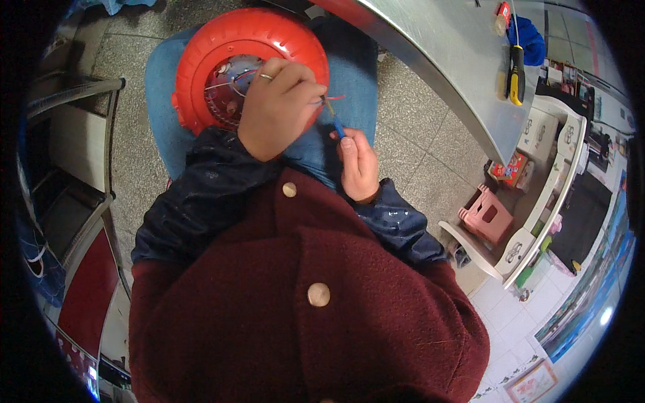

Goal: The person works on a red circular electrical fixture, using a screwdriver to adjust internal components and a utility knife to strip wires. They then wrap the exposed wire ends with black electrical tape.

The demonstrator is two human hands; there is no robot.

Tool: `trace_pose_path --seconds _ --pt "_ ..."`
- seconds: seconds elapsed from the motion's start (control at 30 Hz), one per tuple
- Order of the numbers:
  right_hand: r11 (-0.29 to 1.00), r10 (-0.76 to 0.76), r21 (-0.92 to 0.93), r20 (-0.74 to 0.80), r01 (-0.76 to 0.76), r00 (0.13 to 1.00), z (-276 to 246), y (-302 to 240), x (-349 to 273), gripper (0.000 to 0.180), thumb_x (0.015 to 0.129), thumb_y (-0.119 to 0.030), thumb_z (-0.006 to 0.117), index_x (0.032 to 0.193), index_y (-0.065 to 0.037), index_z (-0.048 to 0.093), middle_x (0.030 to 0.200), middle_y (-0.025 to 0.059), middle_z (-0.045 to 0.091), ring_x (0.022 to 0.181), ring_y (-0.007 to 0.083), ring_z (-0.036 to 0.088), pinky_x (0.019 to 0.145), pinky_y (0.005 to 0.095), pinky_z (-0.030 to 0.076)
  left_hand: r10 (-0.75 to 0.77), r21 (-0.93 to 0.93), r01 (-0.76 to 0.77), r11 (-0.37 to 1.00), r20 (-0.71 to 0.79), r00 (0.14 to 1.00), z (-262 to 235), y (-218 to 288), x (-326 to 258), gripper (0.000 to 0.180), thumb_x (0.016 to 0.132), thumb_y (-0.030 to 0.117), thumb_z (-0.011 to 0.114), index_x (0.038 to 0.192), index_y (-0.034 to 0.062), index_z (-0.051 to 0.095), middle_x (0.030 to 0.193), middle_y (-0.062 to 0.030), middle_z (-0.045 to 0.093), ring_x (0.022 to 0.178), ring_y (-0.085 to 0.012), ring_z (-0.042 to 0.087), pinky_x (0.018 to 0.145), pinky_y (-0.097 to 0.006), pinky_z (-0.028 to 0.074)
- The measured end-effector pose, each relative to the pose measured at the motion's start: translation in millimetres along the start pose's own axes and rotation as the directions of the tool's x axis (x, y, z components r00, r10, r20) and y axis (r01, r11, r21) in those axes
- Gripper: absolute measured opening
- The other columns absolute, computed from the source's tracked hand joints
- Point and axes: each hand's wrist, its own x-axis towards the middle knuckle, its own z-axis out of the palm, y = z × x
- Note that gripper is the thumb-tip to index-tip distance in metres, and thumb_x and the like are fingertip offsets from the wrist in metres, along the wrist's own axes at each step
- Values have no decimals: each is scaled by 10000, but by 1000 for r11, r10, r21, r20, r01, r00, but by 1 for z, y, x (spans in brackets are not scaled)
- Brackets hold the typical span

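Note:
A round red housing (195, 64) rests on my lap, with a metal-lined opening in which several thin wires (235, 84) and small parts show. My left hand (277, 111) reaches over this opening, its fingers pinched on wire ends; a red wire tip (338, 97) sticks out past the fingertips. My right hand (358, 161) is closed around a slim tool with a blue handle (339, 127). The tool's thin tip points up at the wire ends and is close to them; whether it touches them I cannot tell. My left hand hides part of the opening.
At the upper right is a metal table (443, 60) with a yellow-and-black screwdriver (516, 77) and a blue cloth (531, 41) on it. A white cabinet (551, 195) and a pink stool (485, 215) stand to the right. A metal-framed rack (80, 91) is on the left.

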Motion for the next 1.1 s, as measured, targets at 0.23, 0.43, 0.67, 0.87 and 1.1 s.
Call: trace_pose_path --seconds 0.23,0.43,0.67,0.87,1.1 --pt "1000 -11 -12 -33 11 999 5 6 0 245 1083 -188 474 1133 -3 625 786 57 585 703 157 545 640 294 441 12 -12 -13 1000 -25 1000 1 0 1 234 680 42 764 900 85 699 928 -28 617 918 -272 573 832 -384 478" --pt "966 -141 -233 -130 108 981 5 6 2 194 1058 -168 522 1120 -8 612 753 112 603 656 218 585 615 339 471 6 -7 -6 1000 -27 1000 2 1 2 226 676 44 776 876 100 687 920 -26 612 913 -275 571 814 -389 481" --pt "946 -148 -313 -171 89 974 4 7 7 178 1013 -188 596 1099 -38 638 889 225 685 803 424 683 671 464 527 -9 -21 8 1000 -40 999 2 2 2 218 681 36 767 867 106 677 917 -22 611 901 -273 568 797 -391 474" --pt "984 -112 -149 -91 98 990 -3 6 13 188 1026 -190 575 1123 -39 632 869 204 672 783 377 692 679 413 525 -11 -24 11 1000 -34 999 3 1 1 214 686 33 758 870 106 677 910 -22 612 898 -274 568 796 -391 470" --pt "998 9 64 67 -13 998 -15 15 12 228 1061 -231 525 1118 -28 613 748 89 607 652 196 601 607 322 463 -50 -112 51 992 13 999 -11 6 11 221 709 54 749 919 85 688 936 -45 631 900 -307 576 813 -412 471"
